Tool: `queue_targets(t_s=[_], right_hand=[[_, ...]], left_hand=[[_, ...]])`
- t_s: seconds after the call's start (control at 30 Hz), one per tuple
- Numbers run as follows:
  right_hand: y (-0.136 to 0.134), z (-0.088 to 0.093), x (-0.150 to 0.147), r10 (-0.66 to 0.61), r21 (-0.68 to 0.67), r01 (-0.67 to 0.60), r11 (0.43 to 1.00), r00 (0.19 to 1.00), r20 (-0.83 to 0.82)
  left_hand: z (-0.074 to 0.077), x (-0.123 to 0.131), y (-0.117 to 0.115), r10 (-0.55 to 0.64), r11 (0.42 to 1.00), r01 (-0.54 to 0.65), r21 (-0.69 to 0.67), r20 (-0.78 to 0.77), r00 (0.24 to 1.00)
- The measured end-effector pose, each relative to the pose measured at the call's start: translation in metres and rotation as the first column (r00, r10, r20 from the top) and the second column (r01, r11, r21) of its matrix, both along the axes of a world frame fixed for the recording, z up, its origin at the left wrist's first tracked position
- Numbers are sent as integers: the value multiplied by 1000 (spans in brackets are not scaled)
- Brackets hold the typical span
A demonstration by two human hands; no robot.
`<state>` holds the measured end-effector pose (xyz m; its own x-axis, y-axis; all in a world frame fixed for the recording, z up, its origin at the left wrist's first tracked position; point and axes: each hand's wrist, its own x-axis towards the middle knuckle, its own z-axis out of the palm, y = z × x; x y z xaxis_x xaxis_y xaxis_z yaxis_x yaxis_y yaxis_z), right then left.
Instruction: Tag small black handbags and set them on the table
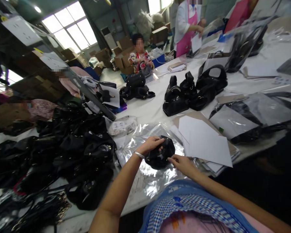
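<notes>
A small black handbag lies in front of me on shiny clear plastic bags. My left hand, with a white band at the wrist, reaches over the bag's upper left part, its fingers curled on it. From the right, my right hand pinches the bag's lower right edge between thumb and forefinger. What exactly the fingertips grip is too small to make out. Beside my right hand lies a stack of white paper sheets and brown card.
A large heap of black handbags covers the table on the left, beside a slanted metal post. More black bags stand further back. Plastic-wrapped bags lie at the right. Several people work around the table, one in a pink apron.
</notes>
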<state>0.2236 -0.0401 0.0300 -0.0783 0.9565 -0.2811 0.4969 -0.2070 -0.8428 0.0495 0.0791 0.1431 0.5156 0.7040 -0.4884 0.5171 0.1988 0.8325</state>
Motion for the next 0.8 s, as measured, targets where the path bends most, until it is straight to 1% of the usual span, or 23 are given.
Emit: queue_targets(t_s=[0.1, 0.17, 0.2, 0.23, 0.27, 0.33, 0.43, 0.57, 0.7, 0.8], right_hand=[[11, -11, -10, 71, -194, -66, 979, 997, 23], [21, -22, -15, 74, -268, -75, 960, 997, -14], [26, -26, -17, 57, -301, -73, 951, 997, -61], [30, -31, -18, 32, -336, -70, 939, 992, -119], [35, -35, -19, 4, -367, -70, 928, 984, -178], [41, -41, -20, -38, -417, -80, 906, 963, -266], [45, -47, -21, -60, -467, -96, 879, 950, -308], [38, -51, -25, -84, -498, -95, 862, 942, -325], [27, -54, -30, -93, -508, -72, 858, 952, -293], [21, -57, -33, -67, -475, -82, 876, 955, -289]], left_hand=[[-19, -5, -3, 149, 983, -150, 105, 13, 989], [-30, -15, -1, 230, 955, -231, 187, 27, 973], [-36, -22, 0, 245, 945, -243, 221, 17, 969], [-42, -29, 2, 234, 942, -222, 253, -18, 972], [-48, -35, 3, 204, 944, -177, 279, -70, 977], [-60, -46, 5, 115, 954, -60, 295, -172, 978], [-78, -52, 8, 4, 962, 65, 267, -252, 968], [-97, -45, 16, -96, 941, 197, 276, -342, 935], [-109, -32, 19, -226, 884, 356, 302, -389, 893], [-116, -23, 15, -321, 842, 455, 289, -409, 854]])
